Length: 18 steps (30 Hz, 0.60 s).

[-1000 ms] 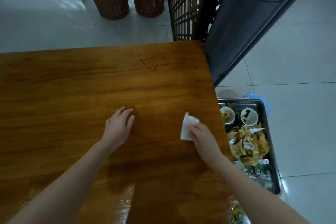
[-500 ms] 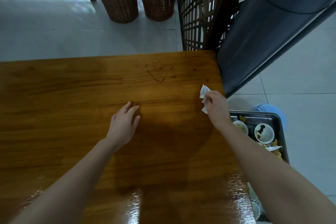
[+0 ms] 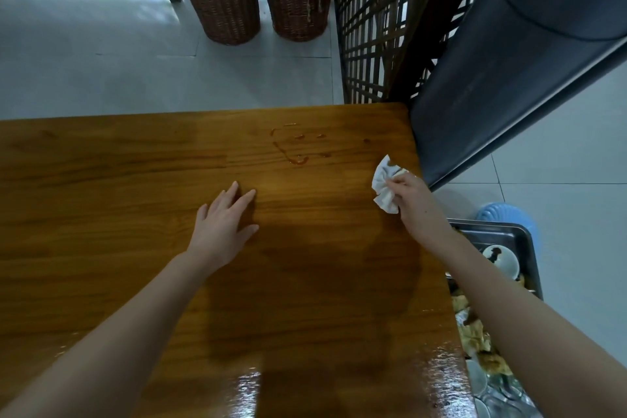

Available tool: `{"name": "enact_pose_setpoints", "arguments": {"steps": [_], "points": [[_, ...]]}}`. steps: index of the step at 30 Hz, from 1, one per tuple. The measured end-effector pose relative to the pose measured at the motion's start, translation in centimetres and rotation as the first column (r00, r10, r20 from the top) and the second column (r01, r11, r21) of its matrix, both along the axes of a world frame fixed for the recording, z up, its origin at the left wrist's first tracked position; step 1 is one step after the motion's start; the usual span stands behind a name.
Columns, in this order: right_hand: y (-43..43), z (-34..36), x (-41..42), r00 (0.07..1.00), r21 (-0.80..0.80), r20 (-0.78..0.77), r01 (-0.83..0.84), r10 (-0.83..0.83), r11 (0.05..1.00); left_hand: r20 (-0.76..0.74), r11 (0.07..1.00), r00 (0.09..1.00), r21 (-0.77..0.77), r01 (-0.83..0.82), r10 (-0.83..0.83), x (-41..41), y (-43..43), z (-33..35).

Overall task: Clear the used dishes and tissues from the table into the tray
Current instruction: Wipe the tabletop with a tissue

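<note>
The right hand point(image 3: 412, 202) pinches a crumpled white tissue point(image 3: 384, 185) near the brown wooden table's point(image 3: 135, 180) far right corner. The left hand point(image 3: 222, 226) lies flat, fingers straight. A reddish sauce spill point(image 3: 295, 149) sits between them (farther back). The grey metal tray point(image 3: 522, 241) of dirty dishes waits beside the table.

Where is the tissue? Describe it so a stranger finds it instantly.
Start at the wooden table and follow its right edge toward the far corner. There the right hand pinches the tissue: crumpled, white, the only paper over the wood.
</note>
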State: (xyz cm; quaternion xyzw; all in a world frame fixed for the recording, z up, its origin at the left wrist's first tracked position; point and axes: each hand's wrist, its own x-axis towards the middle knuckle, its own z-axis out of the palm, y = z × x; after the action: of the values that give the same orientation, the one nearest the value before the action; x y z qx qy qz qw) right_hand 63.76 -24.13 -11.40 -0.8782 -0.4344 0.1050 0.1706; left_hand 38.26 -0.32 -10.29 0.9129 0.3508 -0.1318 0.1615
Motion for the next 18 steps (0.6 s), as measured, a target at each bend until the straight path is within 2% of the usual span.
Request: {"name": "enact_pose_setpoints", "arguments": {"steps": [3, 6, 11, 16, 18], "points": [[1.1, 0.2, 1.4, 1.000, 0.027, 0.013, -0.001, 0.001, 1.000, -0.077, 0.999, 0.996, 0.024, 0.038, -0.036, 0.1, 0.7, -0.1], [2.6, 0.0, 2.7, 0.992, 0.055, -0.072, 0.107, -0.103, 0.993, -0.113, 0.997, 0.991, 0.037, 0.072, -0.067, 0.2, 1.1, -0.3], [5.8, 0.0, 5.0, 0.954, 0.140, -0.097, 0.294, -0.283, 0.945, -0.141, 0.994, 0.984, -0.037, 0.100, -0.105, 0.0, 2.1, -0.3], [8.9, -0.3, 4.2, 0.940, 0.141, -0.029, 0.341, -0.340, 0.930, -0.128, 0.993, 0.987, -0.082, 0.083, -0.093, 0.3, 1.8, 0.5], [10.2, -0.3, 2.9, 0.957, 0.127, -0.019, 0.290, -0.290, 0.948, -0.136, 0.992, 0.986, -0.094, 0.087, -0.099, 0.4, 1.7, 1.0]]}}
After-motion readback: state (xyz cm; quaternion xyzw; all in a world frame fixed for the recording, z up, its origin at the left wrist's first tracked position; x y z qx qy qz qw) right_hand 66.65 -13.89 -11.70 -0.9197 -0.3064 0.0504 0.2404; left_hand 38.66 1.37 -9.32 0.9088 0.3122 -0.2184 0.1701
